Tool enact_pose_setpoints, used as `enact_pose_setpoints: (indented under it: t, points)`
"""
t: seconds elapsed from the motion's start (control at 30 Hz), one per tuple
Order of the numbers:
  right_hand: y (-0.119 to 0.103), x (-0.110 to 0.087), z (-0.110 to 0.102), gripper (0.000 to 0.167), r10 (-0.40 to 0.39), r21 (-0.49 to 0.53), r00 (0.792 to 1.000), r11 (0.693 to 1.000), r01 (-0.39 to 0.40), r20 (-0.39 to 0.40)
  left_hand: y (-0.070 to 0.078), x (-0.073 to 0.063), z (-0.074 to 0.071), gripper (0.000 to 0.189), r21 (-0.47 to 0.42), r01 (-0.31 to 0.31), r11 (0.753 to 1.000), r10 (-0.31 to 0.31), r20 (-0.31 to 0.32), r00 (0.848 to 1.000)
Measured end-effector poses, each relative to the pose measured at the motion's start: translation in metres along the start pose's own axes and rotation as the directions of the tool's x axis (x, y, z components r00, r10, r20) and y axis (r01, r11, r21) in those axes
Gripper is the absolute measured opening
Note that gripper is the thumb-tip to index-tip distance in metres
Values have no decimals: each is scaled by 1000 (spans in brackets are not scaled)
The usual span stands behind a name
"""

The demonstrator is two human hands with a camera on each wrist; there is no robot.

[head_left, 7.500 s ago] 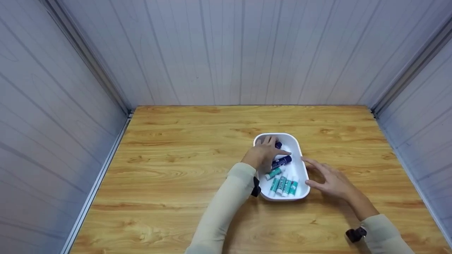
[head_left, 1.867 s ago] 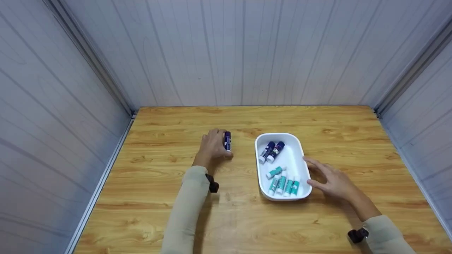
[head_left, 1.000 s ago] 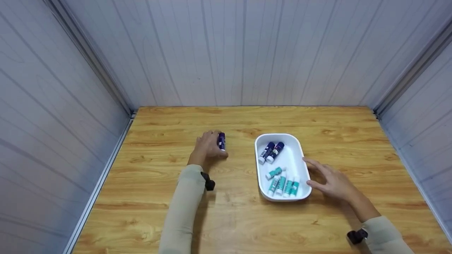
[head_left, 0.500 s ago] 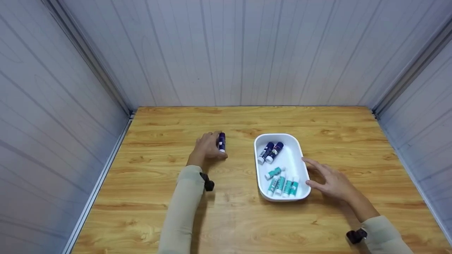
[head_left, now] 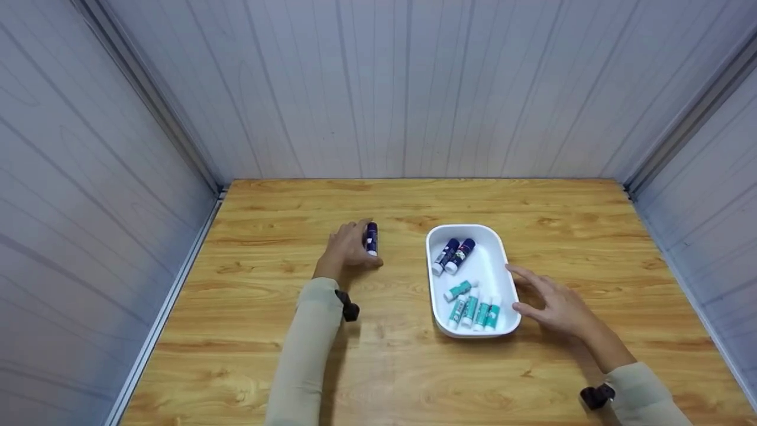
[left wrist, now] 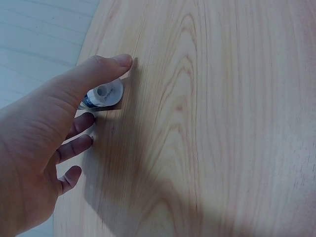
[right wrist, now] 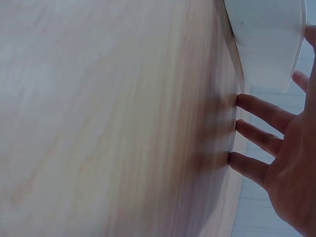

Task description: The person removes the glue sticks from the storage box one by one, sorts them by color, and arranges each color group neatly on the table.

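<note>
Dark-blue capped tube, white plastic tray's left: seemingly being placed, wanted release; left hand half-open, grip unclear; right hand splayed, empty.

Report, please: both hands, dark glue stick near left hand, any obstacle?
Left hand around dark glue stick, grip unclear. Right hand at white tray. Stick outside tray. No obstruction visible.

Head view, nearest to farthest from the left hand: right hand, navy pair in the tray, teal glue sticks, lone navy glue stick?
1. Lone navy glue stick: immediately right, outside the tray.
2. Navy pair: inside, far-left.
3. Teal glue sticks: inside, near end.
4. Right hand: tray's right side.
</note>
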State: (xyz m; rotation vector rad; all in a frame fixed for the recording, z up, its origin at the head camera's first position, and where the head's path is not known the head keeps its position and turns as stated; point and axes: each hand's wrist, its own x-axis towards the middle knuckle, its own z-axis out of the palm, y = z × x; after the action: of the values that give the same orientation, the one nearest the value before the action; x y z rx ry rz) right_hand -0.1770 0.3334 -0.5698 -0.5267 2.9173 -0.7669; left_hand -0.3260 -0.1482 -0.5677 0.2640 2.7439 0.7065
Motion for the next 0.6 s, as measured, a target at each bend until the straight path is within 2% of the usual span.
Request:
enact_pose_setpoints:
  t: [0.1, 0.23, 0.6]
  points:
    - [0, 0, 0, 76, -10, 1, 1000, 1000, 10, -6, 9, -10, -4, 113, 11, 3, 1000, -3, -10, 1000]
    - [0, 0, 0, 77, -10, 0, 1000, 1000, 10, -4, 11, -13, -6, 114, 4, 6, 1000, -6, -9, 1000]
    - [-2, 0, -1, 78, 10, 3, 1000, 1000, -10, 2, 23, -7, -17, 117, 77, 9, 997, -6, -29, 1000]
